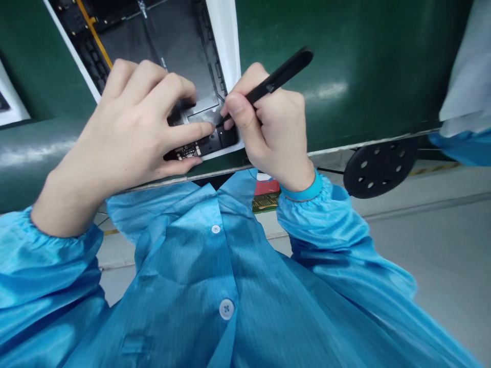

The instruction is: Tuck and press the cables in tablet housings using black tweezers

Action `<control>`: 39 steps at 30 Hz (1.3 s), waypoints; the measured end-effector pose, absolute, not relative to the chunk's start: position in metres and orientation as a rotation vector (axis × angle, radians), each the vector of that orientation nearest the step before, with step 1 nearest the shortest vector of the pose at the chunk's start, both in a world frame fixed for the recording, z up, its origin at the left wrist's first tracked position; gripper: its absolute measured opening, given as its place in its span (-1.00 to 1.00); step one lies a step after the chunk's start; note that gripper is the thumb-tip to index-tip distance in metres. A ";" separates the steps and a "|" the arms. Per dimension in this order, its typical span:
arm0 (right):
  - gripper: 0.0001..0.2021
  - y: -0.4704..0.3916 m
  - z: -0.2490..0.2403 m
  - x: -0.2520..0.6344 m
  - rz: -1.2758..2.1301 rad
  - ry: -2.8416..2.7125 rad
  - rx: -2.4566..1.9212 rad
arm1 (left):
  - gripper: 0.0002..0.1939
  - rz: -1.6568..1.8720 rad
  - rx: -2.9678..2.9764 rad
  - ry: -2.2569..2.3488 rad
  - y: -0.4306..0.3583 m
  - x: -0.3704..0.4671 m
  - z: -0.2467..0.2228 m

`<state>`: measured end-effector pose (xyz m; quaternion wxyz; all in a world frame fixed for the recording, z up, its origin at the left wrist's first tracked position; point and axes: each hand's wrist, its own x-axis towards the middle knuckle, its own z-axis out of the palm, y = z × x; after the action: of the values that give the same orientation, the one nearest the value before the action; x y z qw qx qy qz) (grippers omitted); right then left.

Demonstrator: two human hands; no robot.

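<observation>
A black electronic device (pixel 176 41) lies open on a white sheet at the near edge of the green table, its inner parts showing. My left hand (pixel 134 122) rests over its near left part, fingers apart, the index fingertip pressing near a small circuit board (pixel 187 152). In my right hand (pixel 270 120) is a slim black tool (pixel 282 74), held like a pen. Its tip touches the device beside my left index fingertip. What lies under my left palm is hidden.
Green matting (pixel 345 61) covers the table. Another white-edged item (pixel 11 105) lies at the far left. Pale cloth (pixel 470 76) hangs over the right side. Below the table edge are a black disc with holes (pixel 379 168) and a red item (pixel 267 187).
</observation>
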<state>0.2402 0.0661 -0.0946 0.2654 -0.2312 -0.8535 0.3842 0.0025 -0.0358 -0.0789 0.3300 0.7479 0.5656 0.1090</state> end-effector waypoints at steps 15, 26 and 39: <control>-0.75 0.069 -0.103 0.239 0.984 -2.270 -0.496 | -0.46 0.432 1.694 1.486 -0.034 0.006 -0.077; -0.62 0.069 -0.092 0.239 1.167 -2.407 -0.691 | -0.36 0.583 1.426 1.511 -0.035 0.007 -0.075; -0.67 0.063 -0.089 0.241 1.119 -2.351 -0.756 | -0.33 0.531 1.682 1.503 -0.044 0.004 -0.087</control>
<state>0.2413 0.0630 -0.0890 0.2136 -0.2726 -0.8470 0.4033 0.0039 -0.0439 -0.0873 0.4005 0.6651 0.5943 0.2098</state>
